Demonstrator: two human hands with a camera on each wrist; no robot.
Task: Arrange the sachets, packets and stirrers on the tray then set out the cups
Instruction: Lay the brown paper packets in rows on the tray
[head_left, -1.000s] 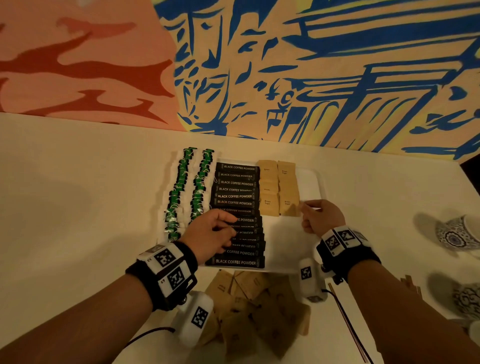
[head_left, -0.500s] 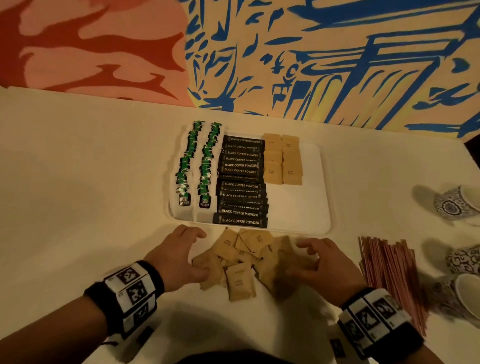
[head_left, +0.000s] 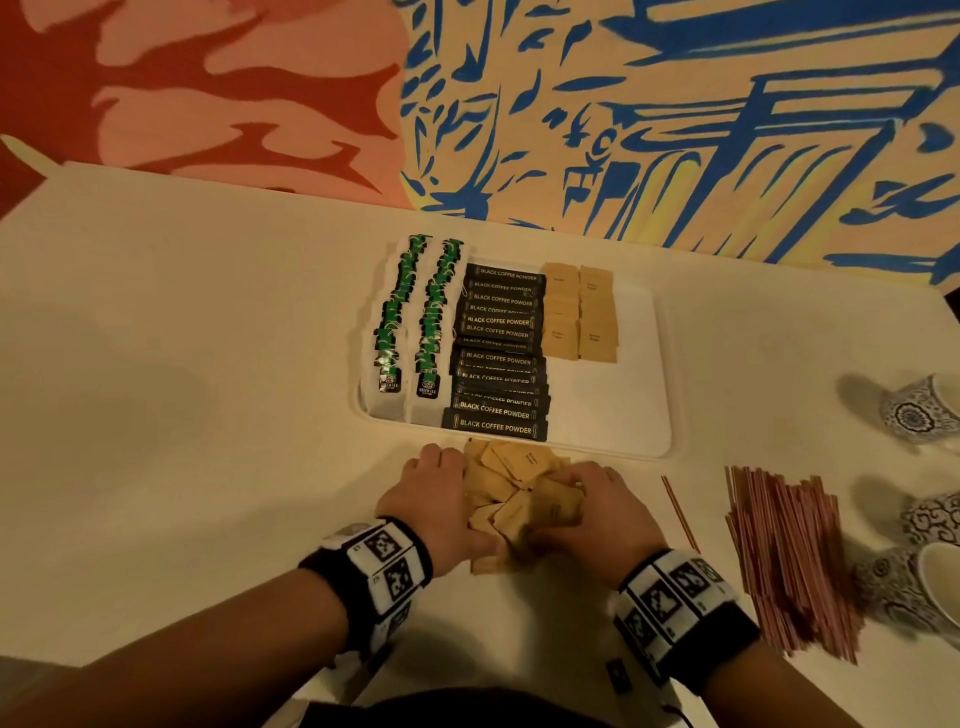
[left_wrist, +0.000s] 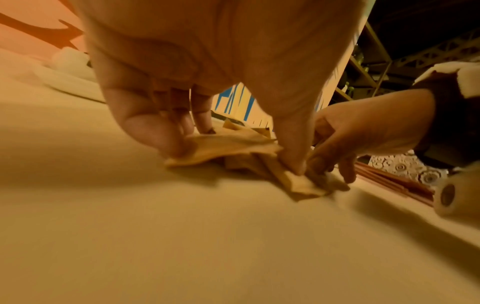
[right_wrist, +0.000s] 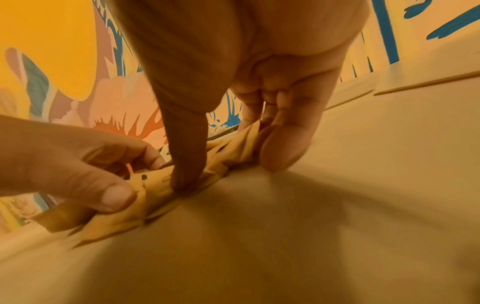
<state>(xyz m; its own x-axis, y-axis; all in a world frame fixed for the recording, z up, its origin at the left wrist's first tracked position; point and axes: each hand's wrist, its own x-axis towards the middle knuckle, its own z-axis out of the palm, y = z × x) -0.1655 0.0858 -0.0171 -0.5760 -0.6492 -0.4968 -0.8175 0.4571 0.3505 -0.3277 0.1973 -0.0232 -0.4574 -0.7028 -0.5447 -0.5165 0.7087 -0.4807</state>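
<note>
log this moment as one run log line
phase: gathering loose brown sachets | left hand: grips pile | right hand: grips pile | tray: part filled | stirrers, cups: on table

My feed is dim and warm, everything tinted amber. On the head view the table (head_left: 182, 415) carries soft, broad shadows: one wide dark patch at left, and blurred ones beside the cups (head_left: 919, 410) at right, so light seems to fall from the right and above. Straight edges bow near the borders from the wide lens. Both wrist views are soft with motion blur; the brown sachets (left_wrist: 233, 148) smear at their edges, and the palm close to each lens is out of focus. I see no glare.
</note>
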